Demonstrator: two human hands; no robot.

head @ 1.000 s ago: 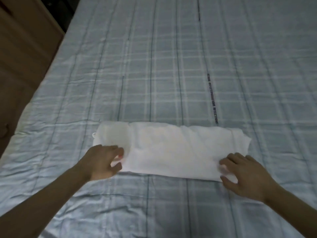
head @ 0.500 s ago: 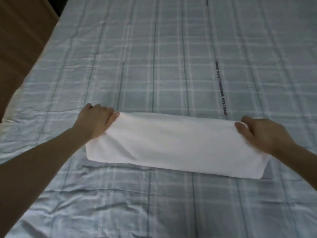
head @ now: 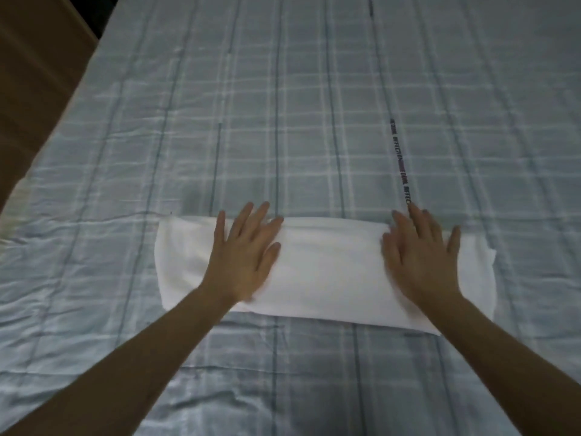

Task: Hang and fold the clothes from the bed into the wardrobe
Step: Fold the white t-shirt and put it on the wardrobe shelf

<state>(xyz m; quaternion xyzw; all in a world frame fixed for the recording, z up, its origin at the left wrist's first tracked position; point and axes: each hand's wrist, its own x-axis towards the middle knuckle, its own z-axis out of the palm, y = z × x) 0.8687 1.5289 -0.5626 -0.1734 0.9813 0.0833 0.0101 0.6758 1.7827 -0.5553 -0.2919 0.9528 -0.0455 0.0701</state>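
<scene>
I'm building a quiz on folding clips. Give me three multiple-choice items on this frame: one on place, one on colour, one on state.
1. Where does the cloth lie?
A. on the bed
B. on a chair
C. in a drawer

2. What colour is the cloth?
A. red
B. white
C. black

3. How are the hands on it?
A. both clenched in fists
B. both lifted clear
C. both flat, fingers straight

Key:
1 A, it lies folded in a long strip on the checked sheet.
2 B, it is plain white against the pale blue checks.
3 C, the left hand and right hand press palm down on the strip.
</scene>
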